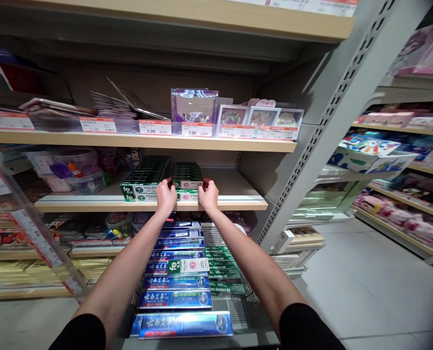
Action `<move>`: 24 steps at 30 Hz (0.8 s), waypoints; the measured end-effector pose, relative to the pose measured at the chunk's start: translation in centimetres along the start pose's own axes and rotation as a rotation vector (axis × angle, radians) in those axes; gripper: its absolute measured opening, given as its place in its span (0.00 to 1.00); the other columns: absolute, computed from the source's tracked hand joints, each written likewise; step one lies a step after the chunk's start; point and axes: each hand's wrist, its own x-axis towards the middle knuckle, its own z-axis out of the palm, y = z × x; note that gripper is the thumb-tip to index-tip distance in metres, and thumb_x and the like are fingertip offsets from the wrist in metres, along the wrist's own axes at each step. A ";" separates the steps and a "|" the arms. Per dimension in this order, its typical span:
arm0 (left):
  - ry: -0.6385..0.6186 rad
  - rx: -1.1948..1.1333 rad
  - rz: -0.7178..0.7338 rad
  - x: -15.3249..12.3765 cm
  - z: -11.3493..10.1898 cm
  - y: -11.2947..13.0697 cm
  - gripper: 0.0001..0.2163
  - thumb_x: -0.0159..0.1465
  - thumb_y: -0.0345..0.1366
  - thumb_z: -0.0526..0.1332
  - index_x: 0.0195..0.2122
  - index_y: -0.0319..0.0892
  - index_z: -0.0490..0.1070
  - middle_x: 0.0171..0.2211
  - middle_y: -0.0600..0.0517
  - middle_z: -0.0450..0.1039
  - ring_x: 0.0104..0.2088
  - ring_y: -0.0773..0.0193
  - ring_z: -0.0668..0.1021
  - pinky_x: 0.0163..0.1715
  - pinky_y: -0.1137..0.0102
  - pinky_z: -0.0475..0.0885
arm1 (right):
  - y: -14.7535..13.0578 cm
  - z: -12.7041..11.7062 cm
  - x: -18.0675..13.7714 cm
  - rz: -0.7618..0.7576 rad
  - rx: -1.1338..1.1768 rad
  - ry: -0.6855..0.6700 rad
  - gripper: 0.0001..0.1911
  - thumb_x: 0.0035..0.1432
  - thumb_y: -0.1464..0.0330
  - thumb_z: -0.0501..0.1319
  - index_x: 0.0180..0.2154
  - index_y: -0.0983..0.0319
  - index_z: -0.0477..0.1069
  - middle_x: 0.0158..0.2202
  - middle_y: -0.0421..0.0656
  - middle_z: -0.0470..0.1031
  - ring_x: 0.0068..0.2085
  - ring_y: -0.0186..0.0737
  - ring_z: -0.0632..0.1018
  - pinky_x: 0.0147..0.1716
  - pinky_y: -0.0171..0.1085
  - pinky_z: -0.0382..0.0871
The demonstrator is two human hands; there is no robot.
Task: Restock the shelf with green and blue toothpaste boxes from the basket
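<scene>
My left hand [165, 197] and my right hand [208, 195] reach to the middle shelf [238, 204] and close on the two ends of a stack of green and white toothpaste boxes [187, 183]. A second stack of the same green boxes [143, 182] stands just left of it. Both arms stretch out over a wire basket [234, 308] below me. It is filled with blue toothpaste boxes [176, 282], one green and white box [189, 265] on top, and dark green boxes [221, 270] on the right.
The shelf above carries price tags [154, 127] and small packaged toys [260, 117]. Plastic tubs [76, 172] sit at the left of the middle shelf. A grey upright post [333, 121] stands right, with an aisle floor [365, 291] and more shelves [402, 194] beyond.
</scene>
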 end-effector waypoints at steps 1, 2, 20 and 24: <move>-0.003 -0.001 -0.001 0.0 0.0 0.0 0.12 0.61 0.31 0.56 0.46 0.36 0.72 0.42 0.40 0.76 0.46 0.50 0.77 0.49 0.58 0.71 | 0.0 0.0 0.0 0.001 0.004 0.000 0.11 0.56 0.68 0.58 0.42 0.61 0.68 0.39 0.48 0.76 0.41 0.46 0.77 0.43 0.44 0.72; -0.006 -0.002 -0.002 0.0 0.0 -0.1 0.13 0.62 0.32 0.56 0.46 0.36 0.72 0.42 0.40 0.76 0.47 0.50 0.77 0.48 0.58 0.71 | 0.0 0.0 0.0 -0.003 0.008 -0.002 0.11 0.56 0.68 0.58 0.43 0.61 0.68 0.39 0.48 0.76 0.41 0.46 0.77 0.44 0.44 0.72; -0.270 -0.014 0.267 -7.2 -7.3 0.6 0.25 0.66 0.36 0.53 0.65 0.45 0.54 0.62 0.46 0.62 0.62 0.54 0.65 0.62 0.59 0.60 | -0.4 -6.5 -7.1 -0.136 0.198 -0.221 0.14 0.57 0.65 0.61 0.46 0.60 0.70 0.47 0.47 0.75 0.47 0.43 0.77 0.51 0.43 0.72; -0.506 -0.008 0.288 -11.7 -11.0 -0.8 0.19 0.66 0.38 0.53 0.58 0.48 0.66 0.56 0.48 0.69 0.58 0.55 0.69 0.60 0.59 0.63 | -0.5 -10.3 -12.2 -0.151 0.086 -0.432 0.13 0.59 0.65 0.60 0.46 0.57 0.71 0.47 0.45 0.76 0.47 0.43 0.77 0.50 0.45 0.72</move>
